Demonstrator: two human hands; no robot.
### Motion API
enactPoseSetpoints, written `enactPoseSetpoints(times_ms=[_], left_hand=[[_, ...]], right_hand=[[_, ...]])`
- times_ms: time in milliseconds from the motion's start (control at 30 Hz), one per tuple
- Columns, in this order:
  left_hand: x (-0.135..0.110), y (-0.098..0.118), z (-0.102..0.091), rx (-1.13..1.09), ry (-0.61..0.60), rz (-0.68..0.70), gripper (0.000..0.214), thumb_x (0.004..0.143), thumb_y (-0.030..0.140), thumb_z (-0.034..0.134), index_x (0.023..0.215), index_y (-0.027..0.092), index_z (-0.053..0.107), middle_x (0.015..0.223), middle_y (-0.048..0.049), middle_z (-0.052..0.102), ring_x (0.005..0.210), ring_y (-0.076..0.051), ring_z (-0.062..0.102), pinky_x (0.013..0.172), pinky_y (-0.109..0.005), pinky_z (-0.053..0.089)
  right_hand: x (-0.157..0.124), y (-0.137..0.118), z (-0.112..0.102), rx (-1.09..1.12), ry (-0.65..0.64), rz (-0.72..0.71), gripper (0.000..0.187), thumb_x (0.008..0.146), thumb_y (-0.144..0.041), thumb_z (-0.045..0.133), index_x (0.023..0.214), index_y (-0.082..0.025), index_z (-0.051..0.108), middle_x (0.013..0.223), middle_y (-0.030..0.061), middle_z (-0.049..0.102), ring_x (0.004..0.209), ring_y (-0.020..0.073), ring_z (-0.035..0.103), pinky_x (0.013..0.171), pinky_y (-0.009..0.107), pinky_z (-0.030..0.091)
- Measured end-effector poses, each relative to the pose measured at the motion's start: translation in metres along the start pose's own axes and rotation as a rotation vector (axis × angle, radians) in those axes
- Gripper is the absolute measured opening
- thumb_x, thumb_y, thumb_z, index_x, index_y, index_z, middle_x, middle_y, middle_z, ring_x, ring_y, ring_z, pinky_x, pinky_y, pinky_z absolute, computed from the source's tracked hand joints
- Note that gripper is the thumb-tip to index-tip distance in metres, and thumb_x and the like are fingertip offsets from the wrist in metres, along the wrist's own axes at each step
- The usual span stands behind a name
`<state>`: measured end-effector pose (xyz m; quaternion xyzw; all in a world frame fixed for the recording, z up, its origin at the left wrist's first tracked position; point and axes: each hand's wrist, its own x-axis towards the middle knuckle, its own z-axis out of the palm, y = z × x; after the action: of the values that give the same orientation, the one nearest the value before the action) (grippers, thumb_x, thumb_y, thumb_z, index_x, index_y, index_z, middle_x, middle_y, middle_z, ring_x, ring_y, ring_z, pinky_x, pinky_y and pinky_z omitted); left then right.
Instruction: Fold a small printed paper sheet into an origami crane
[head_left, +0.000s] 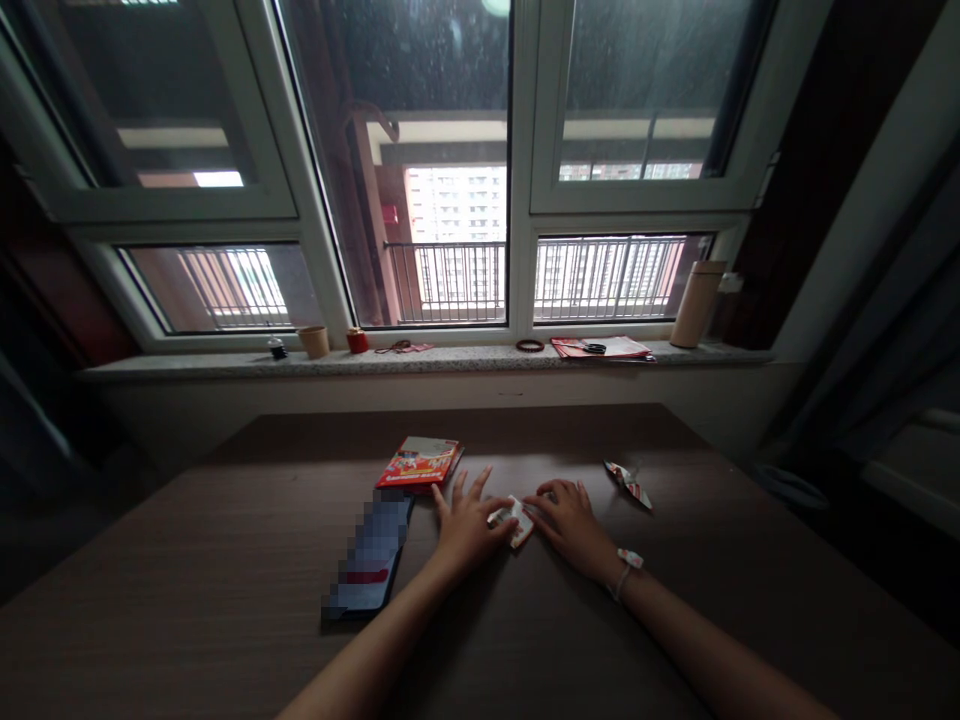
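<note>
A small piece of folded paper (523, 530), whitish with printed marks, lies on the table between my hands. My left hand (469, 525) has its thumb and index finger on the paper's left side, while its other fingers spread outward. At the upper right corner of the paper, the thumb and index finger of my right hand (574, 525) come together, with the remaining fingers bent. A bracelet (624, 572) circles the right wrist. Just beyond my left hand sits a red printed booklet (420, 465), and a blurred dark phone-like slab (373, 555) lies left of the forearm.
A folded patterned paper piece (628, 485) rests right of my right hand on the brown table (225, 540). Along the windowsill (465, 357) stand a paper cup (313, 342), a red jar (358, 341), a dark ring (529, 346), scissors (594, 348) on red papers, and a tall flask (697, 305).
</note>
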<state>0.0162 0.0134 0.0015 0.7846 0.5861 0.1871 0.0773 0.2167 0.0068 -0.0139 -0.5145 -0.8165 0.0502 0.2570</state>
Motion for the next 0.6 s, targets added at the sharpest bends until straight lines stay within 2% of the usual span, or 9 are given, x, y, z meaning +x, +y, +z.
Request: enactPoseSetpoints(times_ms=[133, 267, 600], left_hand=[[-0.0024, -0.0006, 0.0011, 0.089, 0.039, 0.041, 0.039, 0.077, 0.061, 0.06, 0.114, 0.049, 0.063, 0.155, 0.0065, 0.026, 0.143, -0.036, 0.011, 0.103, -0.069, -0.016], [-0.0037, -0.0014, 0.0019, 0.136, 0.008, 0.009, 0.045, 0.078, 0.068, 0.052, 0.12, 0.052, 0.057, 0.156, 0.0073, 0.021, 0.143, -0.037, 0.011, 0.103, -0.071, -0.014], [-0.0089, 0.0017, 0.0033, 0.159, -0.02, -0.023, 0.049, 0.081, 0.068, 0.046, 0.128, 0.053, 0.049, 0.158, 0.0063, 0.016, 0.144, -0.037, 0.008, 0.104, -0.07, -0.013]], right_hand=[[-0.0003, -0.0013, 0.005, -0.11, -0.02, -0.022, 0.032, 0.093, -0.036, 0.045, 0.123, -0.04, 0.056, 0.123, 0.0056, 0.053, 0.124, 0.0259, 0.04, 0.109, 0.063, 0.018], [-0.001, -0.0017, 0.0061, -0.163, -0.023, -0.028, 0.034, 0.093, -0.036, 0.045, 0.126, -0.04, 0.053, 0.125, 0.0054, 0.052, 0.126, 0.0259, 0.038, 0.109, 0.063, 0.018], [-0.0017, -0.0035, 0.0068, -0.217, -0.018, -0.048, 0.035, 0.094, -0.036, 0.044, 0.127, -0.043, 0.051, 0.13, 0.0052, 0.051, 0.129, 0.0277, 0.036, 0.109, 0.065, 0.015]])
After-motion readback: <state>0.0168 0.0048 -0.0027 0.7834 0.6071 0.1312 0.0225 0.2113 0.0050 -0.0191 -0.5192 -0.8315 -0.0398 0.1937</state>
